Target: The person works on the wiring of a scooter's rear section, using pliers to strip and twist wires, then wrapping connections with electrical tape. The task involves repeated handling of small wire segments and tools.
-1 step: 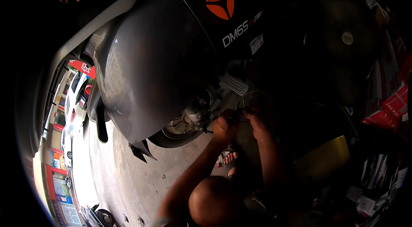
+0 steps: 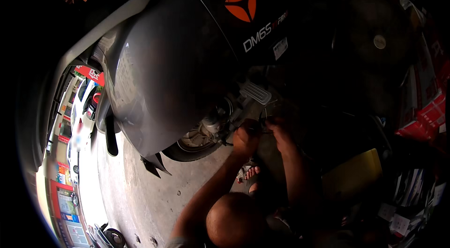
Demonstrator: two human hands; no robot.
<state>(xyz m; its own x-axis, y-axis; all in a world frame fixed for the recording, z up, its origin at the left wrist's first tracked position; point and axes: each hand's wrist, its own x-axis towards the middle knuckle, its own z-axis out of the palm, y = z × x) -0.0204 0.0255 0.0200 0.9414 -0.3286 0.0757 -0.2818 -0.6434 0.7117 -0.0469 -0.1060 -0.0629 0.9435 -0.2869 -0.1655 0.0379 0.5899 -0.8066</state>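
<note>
In the middle, beside the wheel of a grey-panelled vehicle (image 2: 159, 65), my two hands work close together in deep shadow. My left hand (image 2: 246, 139) is closed, its fingers curled round something too dark to make out. A pinch closes my right hand (image 2: 280, 133) just beside it; what it grips is hidden. Thin wires (image 2: 269, 104) stick up above the fingers. A ribbed metal pedal-like plate (image 2: 256, 93) lies just beyond them. Left of my hands are the wheel (image 2: 194, 142) and a rounded metal part (image 2: 213, 123) at its hub.
My bare knee (image 2: 232, 220) and sandalled foot (image 2: 252, 173) are below the hands. Concrete floor (image 2: 140, 187) spreads left toward a bright street with a white car (image 2: 77, 142). At right stand a yellow panel (image 2: 354, 173), red boxes (image 2: 424, 112) and stacked papers (image 2: 408, 191).
</note>
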